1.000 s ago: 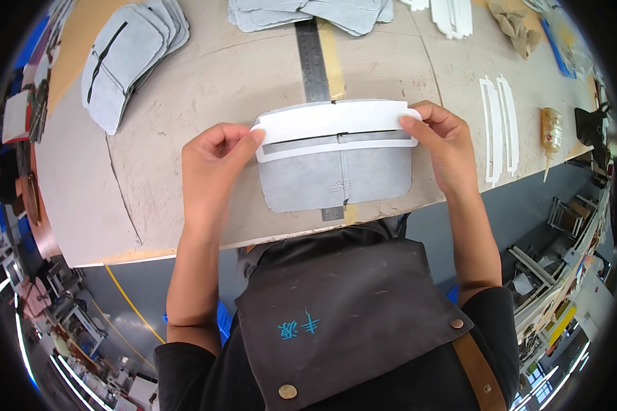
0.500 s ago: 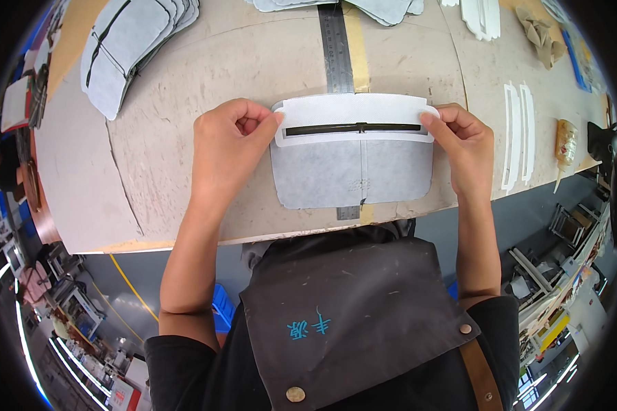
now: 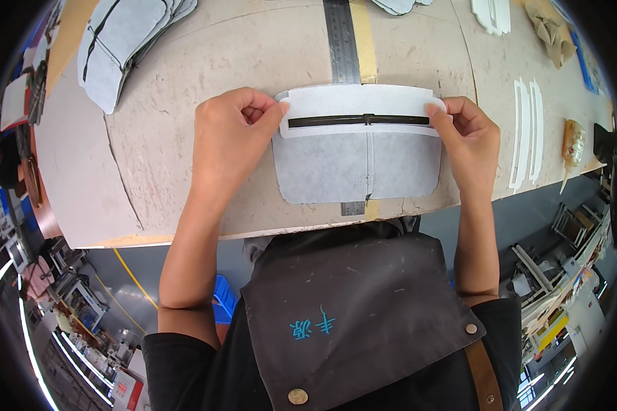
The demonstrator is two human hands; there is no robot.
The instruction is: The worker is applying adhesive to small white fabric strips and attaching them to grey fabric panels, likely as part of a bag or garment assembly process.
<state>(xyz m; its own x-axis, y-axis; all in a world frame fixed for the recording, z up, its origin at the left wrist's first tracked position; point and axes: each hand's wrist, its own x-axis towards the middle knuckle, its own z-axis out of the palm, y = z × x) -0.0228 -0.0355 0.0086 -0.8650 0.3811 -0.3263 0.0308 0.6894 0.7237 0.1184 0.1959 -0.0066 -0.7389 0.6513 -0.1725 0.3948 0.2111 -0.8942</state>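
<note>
A light grey panel (image 3: pixel 322 168) with rounded corners lies flat on the table in front of me, a seam running down its middle. Across its upper half rests a white slotted strip (image 3: pixel 360 99), and a black band (image 3: pixel 329 121) shows through the long slot. My left hand (image 3: pixel 230 140) is closed, thumb and fingers pinching the strip's left end. At the opposite end my right hand (image 3: pixel 469 144) pinches the strip in the same way. Both hands also touch the panel's upper corners; whether they grip it too is hidden. A metal ruler (image 3: pixel 343 48) passes underneath the panel.
Stacked grey panels (image 3: pixel 134 34) lie at the far left of the table (image 3: pixel 185 61). On the right are loose white strips (image 3: pixel 528 137), a small bottle of amber contents (image 3: pixel 573 144) and crumpled brown paper (image 3: pixel 550 34). Yellowish tape (image 3: pixel 365 41) runs beside the ruler.
The whole view has shifted slightly, so the table sits a little higher and farther right. Both hands keep their pinch at the strip's ends, with little other visible movement.
</note>
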